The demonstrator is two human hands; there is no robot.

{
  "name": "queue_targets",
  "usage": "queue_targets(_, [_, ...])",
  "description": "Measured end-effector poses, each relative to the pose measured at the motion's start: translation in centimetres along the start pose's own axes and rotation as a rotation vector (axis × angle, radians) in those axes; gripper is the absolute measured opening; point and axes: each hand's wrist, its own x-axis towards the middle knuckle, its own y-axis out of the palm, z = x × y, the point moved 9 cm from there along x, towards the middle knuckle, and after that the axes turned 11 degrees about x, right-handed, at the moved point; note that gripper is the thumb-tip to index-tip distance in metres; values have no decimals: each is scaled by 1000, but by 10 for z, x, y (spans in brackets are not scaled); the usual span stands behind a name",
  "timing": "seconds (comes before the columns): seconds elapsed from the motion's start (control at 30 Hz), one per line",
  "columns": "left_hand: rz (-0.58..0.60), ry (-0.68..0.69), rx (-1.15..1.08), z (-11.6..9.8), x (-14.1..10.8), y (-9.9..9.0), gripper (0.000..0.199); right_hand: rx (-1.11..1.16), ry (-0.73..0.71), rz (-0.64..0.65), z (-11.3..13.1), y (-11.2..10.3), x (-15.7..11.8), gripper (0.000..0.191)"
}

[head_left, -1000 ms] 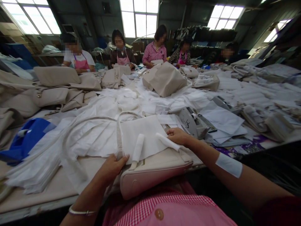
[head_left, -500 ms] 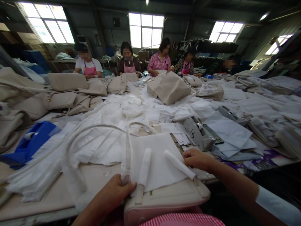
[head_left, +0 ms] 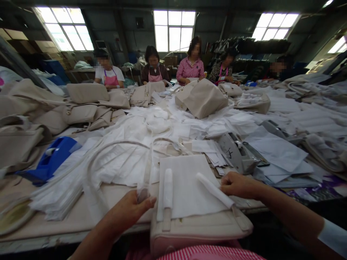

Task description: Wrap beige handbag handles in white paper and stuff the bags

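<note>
A pale beige handbag (head_left: pixel 208 227) lies at the table edge in front of me, against my pink striped apron. On it rests a white foam sheet (head_left: pixel 187 180), crossed by two strap ends wrapped in white, a left one (head_left: pixel 168 187) and a right one (head_left: pixel 214 189). Left of the bag, my left hand (head_left: pixel 130 209) is closed around a long strap (head_left: pixel 148 169) in a clear, whitish wrapping, its thumb pointing toward the bag. My right hand (head_left: pixel 240 185) is a loose fist beside the right wrapped strap; its fingertips are hidden, so what they hold cannot be made out.
A blue tape dispenser (head_left: pixel 51 159) stands left, a grey tape dispenser (head_left: pixel 235 153) right. White sheets (head_left: pixel 56 202) are stacked on the left. Beige bags (head_left: pixel 202 97) and white wrapping cover the table. Several co-workers sit across it.
The view has turned slightly, so the scene sits further right. Relative to the bag, my left hand has moved a little left and away with the wrapped strap. The right hand remains beside its strap.
</note>
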Motion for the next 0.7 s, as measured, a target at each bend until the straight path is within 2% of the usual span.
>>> queue_targets(0.1, [-73,72,-114,-26,0,-32,52,31,-125,-108,25,-33,-4,36])
queue_targets(0.17, [-101,172,-256,-60,-2,-46,53,189,-185,-186,49,-50,-5,41])
queue_targets(0.2, [-95,232,-323,-80,-3,-49,51,299,-225,-186,64,-52,-5,45])
queue_targets(0.27, [-34,352,-412,-125,-9,-43,48,576,-323,-67,103,-41,-5,56])
queue_targets(0.37, [180,524,-417,-189,-23,-13,46,999,-470,335,178,-9,-12,67])
queue_targets(0.4, [264,563,-394,-205,-28,-1,45,1085,-511,436,202,-5,-17,67])
queue_targets(0.47, [397,605,-344,-224,-35,19,42,1216,-608,492,240,-17,-25,50])
queue_targets(0.5, [422,611,-326,-228,-36,23,40,1256,-668,453,253,-31,-29,36])
queue_targets(0.57, [377,613,-297,-229,-30,20,35,1272,-793,304,271,-67,-37,15])
queue_targets(0.63, [272,612,-279,-227,-22,7,36,1217,-887,155,282,-100,-49,12])
queue_targets(0.7, [187,610,-264,-227,-18,-6,39,1130,-938,51,290,-121,-61,13])
